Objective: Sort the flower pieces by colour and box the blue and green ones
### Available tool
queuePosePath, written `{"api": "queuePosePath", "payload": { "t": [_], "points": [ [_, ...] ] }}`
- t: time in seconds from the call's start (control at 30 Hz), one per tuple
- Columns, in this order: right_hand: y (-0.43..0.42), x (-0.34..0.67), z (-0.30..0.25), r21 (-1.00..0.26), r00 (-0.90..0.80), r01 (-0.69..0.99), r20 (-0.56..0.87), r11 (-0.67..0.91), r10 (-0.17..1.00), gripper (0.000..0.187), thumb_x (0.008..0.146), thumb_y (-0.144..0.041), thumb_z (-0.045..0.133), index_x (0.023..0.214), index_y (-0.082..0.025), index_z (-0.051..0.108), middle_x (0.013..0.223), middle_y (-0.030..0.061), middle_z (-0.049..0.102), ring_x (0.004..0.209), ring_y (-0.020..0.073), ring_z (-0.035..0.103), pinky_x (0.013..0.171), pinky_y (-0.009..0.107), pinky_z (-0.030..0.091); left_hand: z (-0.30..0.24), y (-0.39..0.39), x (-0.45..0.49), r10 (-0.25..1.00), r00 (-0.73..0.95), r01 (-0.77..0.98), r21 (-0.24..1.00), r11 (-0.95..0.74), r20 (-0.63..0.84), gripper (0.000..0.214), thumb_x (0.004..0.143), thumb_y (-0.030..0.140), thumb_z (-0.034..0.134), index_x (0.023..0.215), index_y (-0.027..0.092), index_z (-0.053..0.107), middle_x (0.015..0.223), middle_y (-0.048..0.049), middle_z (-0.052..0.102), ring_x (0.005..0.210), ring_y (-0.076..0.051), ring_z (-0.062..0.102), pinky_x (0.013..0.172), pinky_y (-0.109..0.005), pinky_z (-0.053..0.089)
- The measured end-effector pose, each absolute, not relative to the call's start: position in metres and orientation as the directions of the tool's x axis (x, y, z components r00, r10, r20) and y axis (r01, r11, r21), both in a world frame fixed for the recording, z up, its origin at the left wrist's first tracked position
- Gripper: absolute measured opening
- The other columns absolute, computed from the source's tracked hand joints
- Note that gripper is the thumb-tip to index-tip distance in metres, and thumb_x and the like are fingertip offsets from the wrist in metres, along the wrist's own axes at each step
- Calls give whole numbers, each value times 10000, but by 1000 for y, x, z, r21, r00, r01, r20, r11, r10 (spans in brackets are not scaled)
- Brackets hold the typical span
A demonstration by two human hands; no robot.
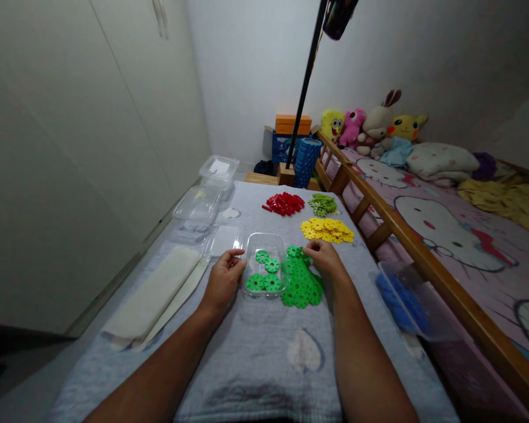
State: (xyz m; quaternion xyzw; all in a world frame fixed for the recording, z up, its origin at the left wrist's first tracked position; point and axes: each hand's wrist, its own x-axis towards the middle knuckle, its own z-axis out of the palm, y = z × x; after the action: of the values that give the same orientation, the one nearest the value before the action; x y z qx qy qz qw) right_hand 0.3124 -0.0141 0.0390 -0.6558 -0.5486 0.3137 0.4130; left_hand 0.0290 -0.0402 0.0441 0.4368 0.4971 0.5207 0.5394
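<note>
A clear plastic tub (265, 241) sits in the middle of the covered table, with several dark green snowflake discs (264, 282) inside. My left hand (224, 277) grips the tub's left rim, fingers curled round it. A heap of the same dark green discs (300, 285) lies just right of the tub. My right hand (322, 257) rests on top of that heap, fingers pinched on a green disc near the tub's right edge.
Farther back lie piles of yellow discs (327, 230), light green discs (322, 204) and red pieces (285, 203). Empty clear tubs and lids (201, 205) stand at the left, beside a folded white cloth (154, 294). A tub of blue pieces (401, 301) sits at the right edge by a wooden bed rail (405, 235).
</note>
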Motion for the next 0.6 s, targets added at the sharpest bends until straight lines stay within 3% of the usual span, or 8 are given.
{"api": "queuePosePath", "payload": {
  "t": [0.3, 0.47, 0.6],
  "points": [
    [-21, 270, 67, -923, 118, 348, 219, 167, 969, 199, 735, -396, 664, 749, -200, 634, 730, 4, 629, 712, 163, 551, 699, 287, 433, 45, -40, 30, 994, -42, -149, 984, 96, -104, 429, 687, 407, 739, 1023, 163, 628, 666, 79, 501, 516, -76, 448, 496, -200, 338],
    [-32, 240, 74, -772, -38, 586, 279, 247, 960, 54, 803, -256, 665, 824, -229, 707, 852, 20, 701, 942, 209, 592, 951, 377, 390, 46, -39, 29, 994, -39, -129, 987, 97, -103, 428, 684, 398, 734, 1021, 156, 626, 654, 79, 506, 518, -77, 453, 497, -199, 336],
    [-37, 231, 74, -637, -153, 718, 248, 280, 957, 90, 831, -180, 676, 859, -243, 734, 900, 18, 710, 1004, 210, 569, 1040, 431, 288, 46, -40, 30, 994, -35, -125, 987, 103, -108, 422, 691, 387, 724, 1028, 155, 622, 647, 81, 506, 517, -78, 449, 494, -200, 337]
  ]
}}
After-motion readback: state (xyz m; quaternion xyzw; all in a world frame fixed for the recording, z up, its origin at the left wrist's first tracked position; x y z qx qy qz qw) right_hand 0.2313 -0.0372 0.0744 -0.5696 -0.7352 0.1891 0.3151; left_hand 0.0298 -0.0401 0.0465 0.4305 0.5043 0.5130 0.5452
